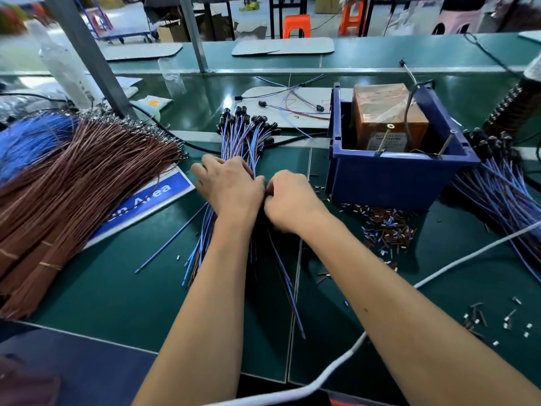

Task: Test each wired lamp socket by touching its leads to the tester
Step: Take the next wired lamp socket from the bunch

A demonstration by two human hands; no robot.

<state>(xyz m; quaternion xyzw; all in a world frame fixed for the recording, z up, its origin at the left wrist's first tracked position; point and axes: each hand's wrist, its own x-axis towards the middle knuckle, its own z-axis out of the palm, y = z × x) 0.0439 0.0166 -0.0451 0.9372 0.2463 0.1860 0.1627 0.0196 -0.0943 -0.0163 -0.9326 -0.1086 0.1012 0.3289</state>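
Observation:
A bundle of wired lamp sockets (247,127), black heads with blue and brown leads, lies fanned on the green bench in the middle. My left hand (227,183) rests on the bundle's leads with fingers spread over them. My right hand (289,199) is beside it, fingers curled and pinching leads at the bundle's right side. The tester (386,112), an orange-brown box, sits in a blue bin (389,174) to the right, with two metal screws (383,139) sticking up at its front. A second heap of wired sockets (497,171) lies right of the bin.
Thick bundles of brown wires (73,186) and blue wires (32,136) cover the left bench. Cut wire scraps (386,227) litter the surface before the bin. A white cable (439,273) crosses the front right. A few loose sockets (292,104) lie on a white board behind.

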